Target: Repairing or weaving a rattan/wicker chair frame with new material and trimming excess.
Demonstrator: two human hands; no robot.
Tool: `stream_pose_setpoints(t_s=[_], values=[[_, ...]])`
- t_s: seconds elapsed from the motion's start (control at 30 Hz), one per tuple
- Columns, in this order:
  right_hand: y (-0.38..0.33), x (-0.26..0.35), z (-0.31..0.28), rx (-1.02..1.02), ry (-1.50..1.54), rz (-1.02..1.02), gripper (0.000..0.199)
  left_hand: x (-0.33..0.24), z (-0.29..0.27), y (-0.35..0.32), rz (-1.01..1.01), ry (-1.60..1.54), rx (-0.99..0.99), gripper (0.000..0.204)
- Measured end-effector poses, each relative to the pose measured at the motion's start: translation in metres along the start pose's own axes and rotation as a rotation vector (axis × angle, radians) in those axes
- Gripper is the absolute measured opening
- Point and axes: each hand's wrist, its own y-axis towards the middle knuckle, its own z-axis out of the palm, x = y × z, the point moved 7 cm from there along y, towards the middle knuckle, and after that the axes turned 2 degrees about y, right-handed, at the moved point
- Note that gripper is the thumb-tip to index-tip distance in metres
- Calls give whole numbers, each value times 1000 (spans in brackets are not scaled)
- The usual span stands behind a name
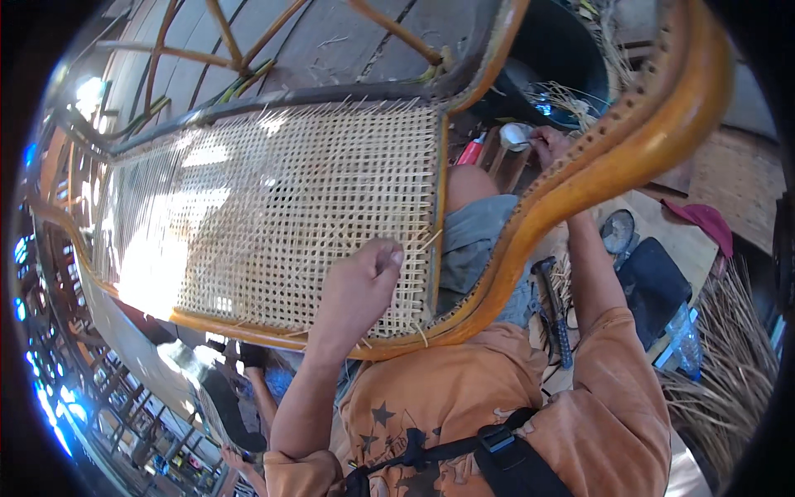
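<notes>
A woven cane panel [273,215] fills a curved orange-brown wooden frame [571,199] that lies across my lap. Loose strand ends stick out along its far and right edges. Over the panel's near right part, my left hand [364,282] is closed, thumb against curled fingers; whatever it may hold is too small to make out. A loose cane end [432,240] pokes up to its right. My right hand [551,147] reaches beyond the frame's right arm, fingers bent together beside a small white round container [515,137]. The frame partly hides that hand.
A dark tub [563,50] holding strips stands at the far right. By my right arm lie a hammer [556,315], a black pad [654,277], a plastic bottle [686,340] and a red cap [702,222]. Cane bundles [720,356] lie farther right. A red tube [472,149] sits near my knee.
</notes>
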Motion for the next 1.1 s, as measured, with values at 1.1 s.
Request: stream_pose_setpoints(t_s=[1.1], values=[[-42, 61, 128, 359, -197, 260, 34, 2, 35, 25, -176, -386, 333, 19]])
